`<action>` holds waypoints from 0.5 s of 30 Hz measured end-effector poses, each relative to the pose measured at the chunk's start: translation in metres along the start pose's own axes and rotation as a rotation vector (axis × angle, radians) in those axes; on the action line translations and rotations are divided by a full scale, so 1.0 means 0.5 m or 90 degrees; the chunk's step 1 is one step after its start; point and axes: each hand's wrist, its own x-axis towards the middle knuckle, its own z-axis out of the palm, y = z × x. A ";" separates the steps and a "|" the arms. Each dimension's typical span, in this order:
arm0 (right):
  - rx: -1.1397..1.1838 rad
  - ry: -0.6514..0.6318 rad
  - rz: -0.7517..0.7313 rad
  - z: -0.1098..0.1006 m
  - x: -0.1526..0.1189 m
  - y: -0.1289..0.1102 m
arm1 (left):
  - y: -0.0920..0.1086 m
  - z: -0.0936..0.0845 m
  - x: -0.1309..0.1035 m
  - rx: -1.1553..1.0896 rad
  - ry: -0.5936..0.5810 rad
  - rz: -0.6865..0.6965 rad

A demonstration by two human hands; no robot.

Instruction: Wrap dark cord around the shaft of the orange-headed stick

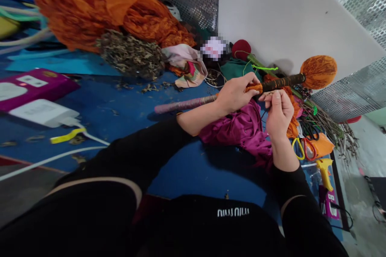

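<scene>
A long stick (283, 82) with a dark wrapped section and an orange cloth-covered round head (319, 72) slants across the view. My left hand (237, 93) is wrapped round it where orange material covers it. The stick's pinkish end (181, 105) reaches out to the left beyond my wrist. Just below the dark section, my right hand (279, 110) has its fingers pinched together; what they hold is too small to make out. Crumpled magenta cloth (241, 128) lies beneath both hands on the blue table (181, 168).
Orange cloth (105, 12) and a dried plant bundle (131, 54) lie at the back left. A purple power strip (36, 84) and white adapter (45, 112) are at left. Scissors (304, 148), a yellow glue gun (325, 172) and twigs (331, 128) are at right.
</scene>
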 end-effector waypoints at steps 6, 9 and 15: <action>-0.322 -0.064 -0.306 -0.054 0.030 -0.014 | -0.004 -0.001 0.003 -0.037 -0.008 0.000; -0.314 -0.099 -0.327 -0.066 0.035 -0.018 | -0.003 -0.002 0.004 -0.044 -0.016 -0.006; -0.190 -0.155 -0.217 -0.068 0.034 -0.007 | -0.004 -0.003 0.006 -0.098 -0.047 -0.021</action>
